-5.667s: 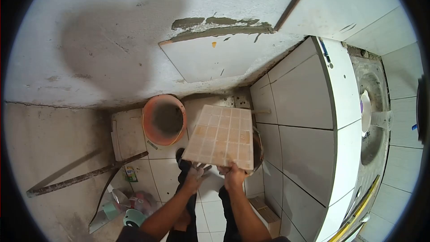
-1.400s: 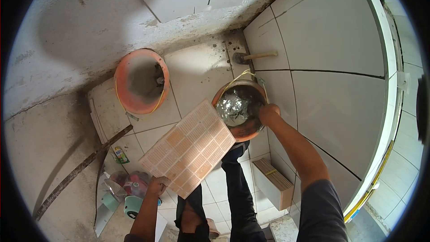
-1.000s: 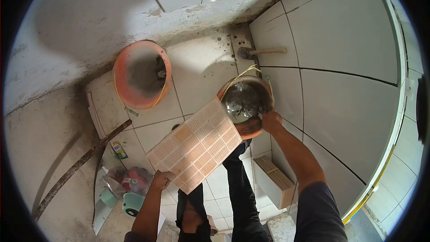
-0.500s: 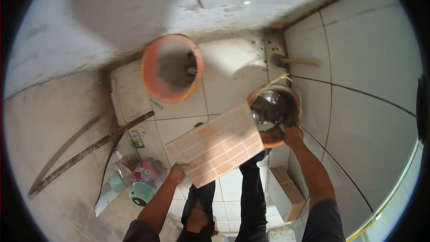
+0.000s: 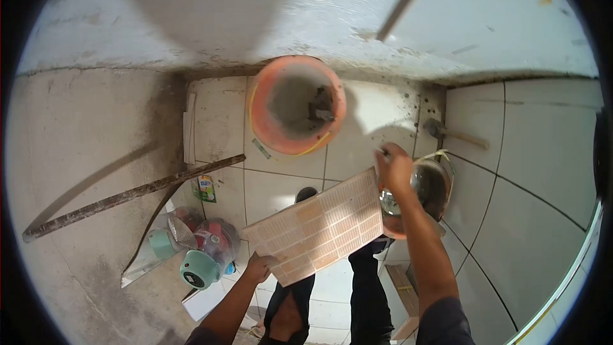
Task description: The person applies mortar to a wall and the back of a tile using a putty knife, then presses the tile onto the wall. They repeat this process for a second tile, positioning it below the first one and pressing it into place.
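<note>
My left hand (image 5: 260, 267) grips a ceramic tile (image 5: 319, 227) at its lower left corner. The tile is tilted over my legs, its ribbed, pinkish back facing up. My right hand (image 5: 394, 169) is closed just above the tile's upper right corner. A small dark end sticks out at its top, but the rest of what it holds is hidden. Under my right forearm stands an orange bucket (image 5: 431, 185) with shiny, wet contents, partly covered by the arm.
Another orange bucket (image 5: 258, 112) with grey mix and a tool stands by the wall. A hammer (image 5: 463, 136) leans at the right. A long straight bar (image 5: 137, 195) rests at the left, near a plastic bag (image 5: 217, 239) and a green-white packet (image 5: 205, 188). Stacked tiles (image 5: 401, 294) sit low right.
My right hand has come up out of the right bucket and moved to the tile's upper corner. My left hand keeps hold of the tile. The whole view has shifted.
</note>
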Tool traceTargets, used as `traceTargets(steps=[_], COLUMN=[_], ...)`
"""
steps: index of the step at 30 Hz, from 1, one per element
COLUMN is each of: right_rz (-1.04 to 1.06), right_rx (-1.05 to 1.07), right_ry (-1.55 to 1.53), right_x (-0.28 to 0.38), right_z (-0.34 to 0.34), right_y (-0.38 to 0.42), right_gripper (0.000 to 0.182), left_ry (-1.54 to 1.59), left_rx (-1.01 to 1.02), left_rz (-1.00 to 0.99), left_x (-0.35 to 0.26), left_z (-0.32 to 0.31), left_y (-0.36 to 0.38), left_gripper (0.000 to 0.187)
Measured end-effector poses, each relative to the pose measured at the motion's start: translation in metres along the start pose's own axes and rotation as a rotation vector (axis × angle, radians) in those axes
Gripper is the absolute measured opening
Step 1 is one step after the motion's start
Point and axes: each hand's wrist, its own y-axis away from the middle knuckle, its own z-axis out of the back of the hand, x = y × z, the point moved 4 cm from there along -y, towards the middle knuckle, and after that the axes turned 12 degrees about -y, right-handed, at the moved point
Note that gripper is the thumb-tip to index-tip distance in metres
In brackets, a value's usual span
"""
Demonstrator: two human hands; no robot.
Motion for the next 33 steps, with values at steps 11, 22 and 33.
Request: traceTargets(steps=[11, 22, 33], right_rz=[0.210, 0.339, 0.190], right_rx=[0.647, 0.525, 0.516], right_ry=[0.822, 1.048, 0.551], right_x=[-0.027, 0.027, 0.001], right_z=[-0.273, -0.266, -0.269], right_y=[-0.127, -0.182, -0.158], right_gripper=[0.014, 0.012, 0.028], left_ry=[0.297, 0.372, 0.367], left_rx=[-0.201, -0.281, -0.406], left_rz=[-0.080, -0.067, -0.011], left_x=[0.001, -0.015, -0.014], left_z=[0.087, 0.116, 0.140], left_y=[-0.011, -0.003, 0.021], left_gripper=[0.058, 0.056, 0.050])
